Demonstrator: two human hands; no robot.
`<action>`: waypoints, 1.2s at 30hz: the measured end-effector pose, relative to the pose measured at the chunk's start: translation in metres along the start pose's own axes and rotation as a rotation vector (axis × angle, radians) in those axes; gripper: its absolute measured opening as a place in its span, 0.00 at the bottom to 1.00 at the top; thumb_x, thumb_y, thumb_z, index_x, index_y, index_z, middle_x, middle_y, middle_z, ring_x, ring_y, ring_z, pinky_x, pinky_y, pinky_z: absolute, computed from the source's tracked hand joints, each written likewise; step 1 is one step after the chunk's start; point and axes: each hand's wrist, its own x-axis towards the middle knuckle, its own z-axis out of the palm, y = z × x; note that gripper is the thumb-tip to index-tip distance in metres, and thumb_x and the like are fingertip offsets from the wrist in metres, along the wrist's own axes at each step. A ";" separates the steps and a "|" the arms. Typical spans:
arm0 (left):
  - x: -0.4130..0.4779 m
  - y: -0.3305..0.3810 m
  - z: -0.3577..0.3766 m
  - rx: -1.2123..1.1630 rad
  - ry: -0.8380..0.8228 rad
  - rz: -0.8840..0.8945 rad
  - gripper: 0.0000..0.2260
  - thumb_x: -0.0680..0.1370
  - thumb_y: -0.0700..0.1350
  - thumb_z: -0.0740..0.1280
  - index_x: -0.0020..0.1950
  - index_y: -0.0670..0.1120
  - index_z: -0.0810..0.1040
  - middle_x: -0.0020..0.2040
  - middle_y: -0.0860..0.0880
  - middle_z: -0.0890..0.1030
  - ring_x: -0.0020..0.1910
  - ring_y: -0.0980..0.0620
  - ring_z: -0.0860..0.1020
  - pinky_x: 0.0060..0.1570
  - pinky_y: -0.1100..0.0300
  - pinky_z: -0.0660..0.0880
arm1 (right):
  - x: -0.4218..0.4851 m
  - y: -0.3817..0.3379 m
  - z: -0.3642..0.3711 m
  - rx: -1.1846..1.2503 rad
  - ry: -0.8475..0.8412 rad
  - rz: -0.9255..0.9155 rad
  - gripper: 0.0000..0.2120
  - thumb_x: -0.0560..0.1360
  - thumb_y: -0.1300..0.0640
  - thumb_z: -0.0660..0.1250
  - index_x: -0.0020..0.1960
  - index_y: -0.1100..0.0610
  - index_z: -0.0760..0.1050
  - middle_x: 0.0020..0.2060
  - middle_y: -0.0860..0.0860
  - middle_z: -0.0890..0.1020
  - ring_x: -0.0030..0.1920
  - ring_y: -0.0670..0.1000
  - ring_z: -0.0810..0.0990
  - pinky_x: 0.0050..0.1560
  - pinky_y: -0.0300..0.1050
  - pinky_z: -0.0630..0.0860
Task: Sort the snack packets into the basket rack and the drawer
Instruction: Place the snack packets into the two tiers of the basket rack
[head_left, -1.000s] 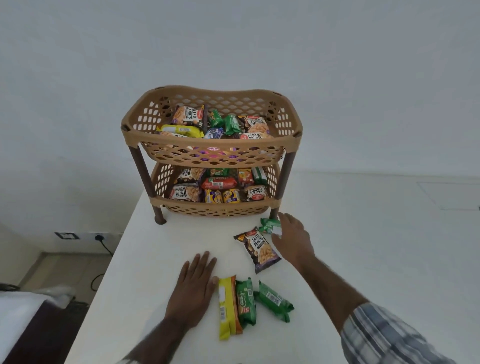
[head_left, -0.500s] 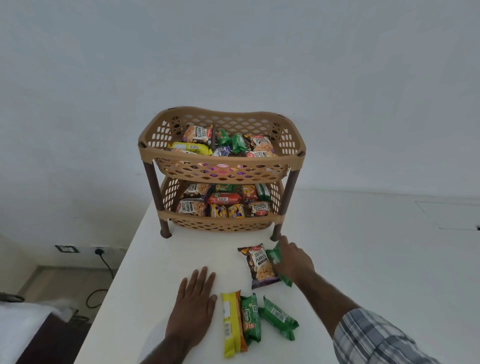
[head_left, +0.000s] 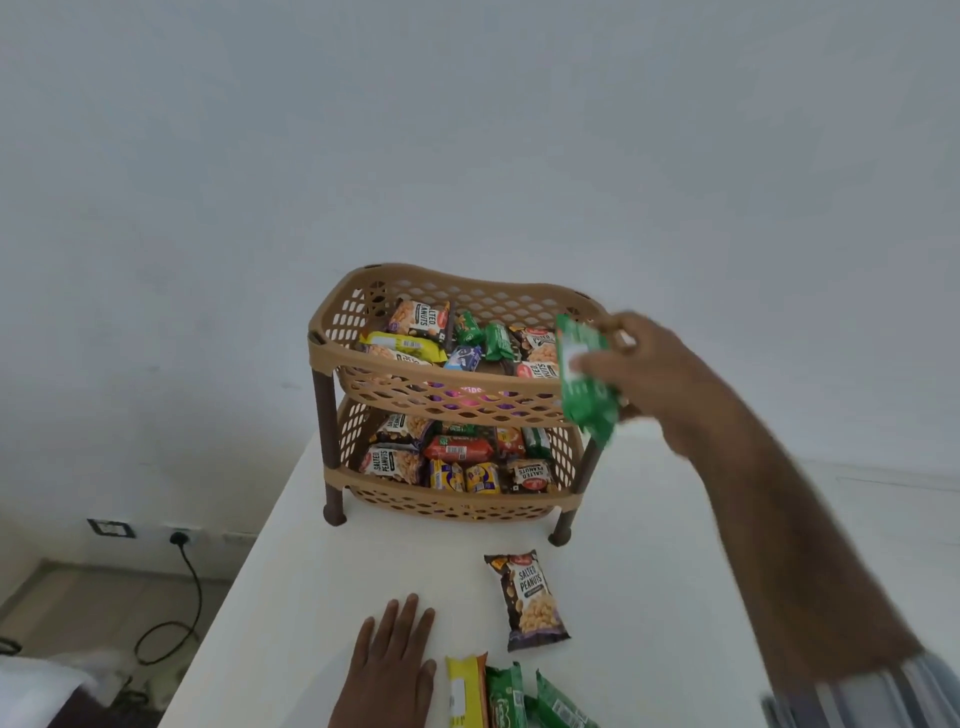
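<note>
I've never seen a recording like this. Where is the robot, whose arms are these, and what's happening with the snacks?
There is no robot: these are a person's two bare hands, filmed by one wide-angle camera worn on the head, looking forward and down. The right hand holds a green snack packet up beside the top tier of the basket rack, whose two tiers hold many packets. The left hand rests flat on the white table. Lying on the table are a salted peanuts packet, a yellow packet and green packets at the picture's bottom edge.
</note>
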 end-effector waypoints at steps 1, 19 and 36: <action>0.001 0.000 0.000 -0.017 0.001 0.005 0.30 0.83 0.58 0.44 0.68 0.49 0.79 0.71 0.46 0.76 0.81 0.54 0.43 0.73 0.51 0.49 | 0.019 -0.012 0.003 0.011 0.010 -0.015 0.18 0.76 0.57 0.73 0.64 0.51 0.73 0.49 0.54 0.83 0.38 0.53 0.87 0.32 0.43 0.80; 0.012 0.006 0.006 -0.036 0.208 -0.018 0.24 0.81 0.60 0.43 0.63 0.52 0.73 0.57 0.48 0.86 0.57 0.46 0.80 0.55 0.52 0.67 | 0.179 0.012 0.115 -0.738 -0.135 -0.047 0.13 0.76 0.54 0.72 0.56 0.61 0.77 0.49 0.54 0.81 0.38 0.46 0.76 0.33 0.37 0.70; 0.008 -0.002 0.003 -0.042 -0.023 -0.003 0.21 0.79 0.57 0.53 0.67 0.52 0.73 0.66 0.47 0.80 0.67 0.46 0.70 0.75 0.54 0.48 | 0.179 0.023 0.122 -1.030 0.020 -0.092 0.10 0.82 0.59 0.60 0.55 0.63 0.77 0.47 0.54 0.81 0.42 0.50 0.80 0.38 0.45 0.79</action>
